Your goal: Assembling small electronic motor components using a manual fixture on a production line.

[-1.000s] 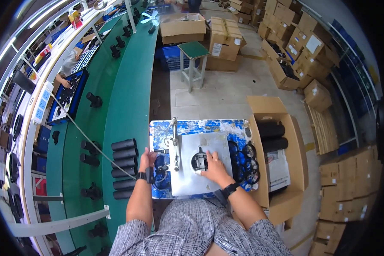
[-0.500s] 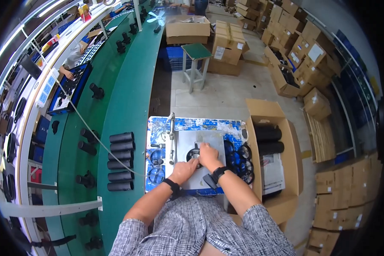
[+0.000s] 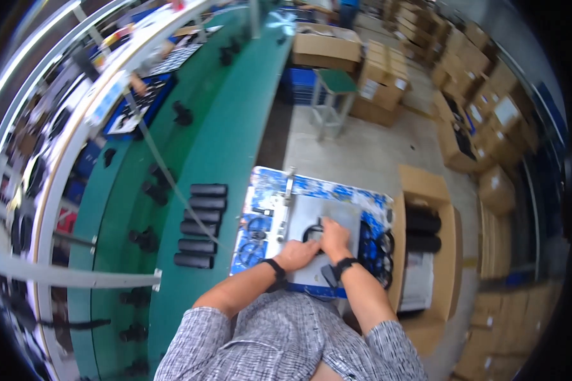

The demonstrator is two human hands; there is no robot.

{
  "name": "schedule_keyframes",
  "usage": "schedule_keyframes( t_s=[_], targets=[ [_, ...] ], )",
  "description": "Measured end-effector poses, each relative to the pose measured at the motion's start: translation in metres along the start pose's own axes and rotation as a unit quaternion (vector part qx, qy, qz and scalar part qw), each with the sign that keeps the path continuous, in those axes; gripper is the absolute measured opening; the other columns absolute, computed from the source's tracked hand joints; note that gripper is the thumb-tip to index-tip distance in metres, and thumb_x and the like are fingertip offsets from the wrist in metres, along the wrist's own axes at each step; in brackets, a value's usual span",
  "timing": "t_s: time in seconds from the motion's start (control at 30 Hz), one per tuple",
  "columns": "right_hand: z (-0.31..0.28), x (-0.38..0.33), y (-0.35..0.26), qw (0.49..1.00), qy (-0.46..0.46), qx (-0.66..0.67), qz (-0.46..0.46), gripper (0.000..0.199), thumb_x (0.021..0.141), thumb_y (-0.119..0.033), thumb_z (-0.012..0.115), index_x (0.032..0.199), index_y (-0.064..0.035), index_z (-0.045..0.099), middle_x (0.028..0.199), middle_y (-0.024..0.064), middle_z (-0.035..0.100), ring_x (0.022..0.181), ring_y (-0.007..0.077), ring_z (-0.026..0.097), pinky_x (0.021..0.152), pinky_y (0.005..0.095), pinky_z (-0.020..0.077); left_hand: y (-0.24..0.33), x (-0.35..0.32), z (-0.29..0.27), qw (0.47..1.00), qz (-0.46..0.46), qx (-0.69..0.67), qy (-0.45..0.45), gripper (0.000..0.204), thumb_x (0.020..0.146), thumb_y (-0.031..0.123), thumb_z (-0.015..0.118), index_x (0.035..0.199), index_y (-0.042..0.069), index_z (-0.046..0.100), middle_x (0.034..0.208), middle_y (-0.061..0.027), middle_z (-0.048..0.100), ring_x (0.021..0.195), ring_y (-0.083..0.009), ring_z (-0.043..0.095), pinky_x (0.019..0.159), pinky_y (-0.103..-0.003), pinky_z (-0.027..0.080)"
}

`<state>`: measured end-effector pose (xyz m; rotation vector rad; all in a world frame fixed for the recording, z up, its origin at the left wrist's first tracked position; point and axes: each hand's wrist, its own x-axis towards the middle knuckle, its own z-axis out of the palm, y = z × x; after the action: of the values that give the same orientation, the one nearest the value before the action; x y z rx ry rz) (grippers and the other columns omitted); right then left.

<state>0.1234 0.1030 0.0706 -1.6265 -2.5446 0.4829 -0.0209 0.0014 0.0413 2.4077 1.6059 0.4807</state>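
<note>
On a grey metal plate in front of me lies a black round, ring-shaped part. My left hand grips its near left side, thumb and fingers closed. On its right edge, my right hand is closed around the rim. The plate rests on a small table with worn blue and white paint. Left of the plate stands a metal fixture with a bar, and beside it lie round parts. Several black ring-shaped parts are gathered right of the plate.
Several black tubes lie in a column on the green bench to my left. An open cardboard box with black tubes stands on the right. A green-topped stool is ahead. Another person's hand is over a tray, far left.
The whole view has shifted, moving the scene rightward and tilting it slightly, with some blur. Both hands stay on the black ring-shaped part.
</note>
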Motion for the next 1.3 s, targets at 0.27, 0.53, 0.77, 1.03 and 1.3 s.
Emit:
schedule_keyframes(
  t_s=[0.27,0.53,0.77,1.03,1.3],
  targets=[
    [0.006,-0.014,0.009,0.999,0.022,0.019,0.018,0.043,0.082,-0.025,0.083,0.113,-0.0044,0.062,0.114,0.0193,0.068,0.105,0.0411,0.068,0.086,0.0505,0.0561,0.008,-0.023,-0.051,0.995,-0.036,-0.084,0.049,0.027,0.096,0.024,0.064,0.120,0.010,0.062,0.102,-0.0102,0.070,0.075,-0.0340,0.073,0.058,-0.042,0.058],
    [-0.013,-0.109,0.047,0.930,0.243,0.257,0.100,0.027,0.081,-0.003,0.079,0.105,-0.0029,0.065,0.103,0.0121,0.063,0.080,0.0261,0.064,0.070,0.0351,0.0517,-0.165,-0.159,-0.243,0.851,-0.363,0.051,0.376,0.012,0.098,0.018,0.062,0.105,0.011,0.069,0.100,-0.0135,0.068,0.089,-0.0376,0.070,0.069,-0.050,0.057],
    [-0.011,-0.173,0.026,0.935,0.243,0.228,0.123,0.022,0.078,0.000,0.076,0.097,-0.0047,0.067,0.099,0.0103,0.059,0.063,0.0219,0.059,0.062,0.0343,0.0503,-0.417,-0.245,-0.228,0.841,-0.479,0.190,0.162,0.063,0.077,0.024,0.089,0.137,0.020,0.067,0.157,-0.0158,0.037,0.138,-0.0466,0.043,0.111,-0.052,0.046],
    [0.004,-0.221,0.036,0.955,0.173,0.167,0.174,0.028,0.095,-0.022,0.070,0.121,-0.0106,0.067,0.112,0.0141,0.066,0.097,0.0268,0.062,0.087,0.0437,0.0490,-0.469,-0.266,-0.199,0.818,-0.559,0.103,0.086,0.056,0.081,0.016,0.084,0.133,0.015,0.064,0.152,-0.0181,0.042,0.130,-0.0473,0.050,0.107,-0.053,0.049],
    [-0.018,-0.146,0.035,0.935,0.182,0.276,0.126,0.015,0.083,0.001,0.075,0.096,-0.0040,0.067,0.092,0.0072,0.063,0.073,0.0171,0.059,0.067,0.0308,0.0496,-0.293,-0.228,-0.357,0.905,-0.354,0.073,0.225,0.045,0.098,0.020,0.066,0.141,0.008,0.060,0.121,-0.0211,0.062,0.117,-0.0409,0.060,0.102,-0.046,0.050]
  ],
)
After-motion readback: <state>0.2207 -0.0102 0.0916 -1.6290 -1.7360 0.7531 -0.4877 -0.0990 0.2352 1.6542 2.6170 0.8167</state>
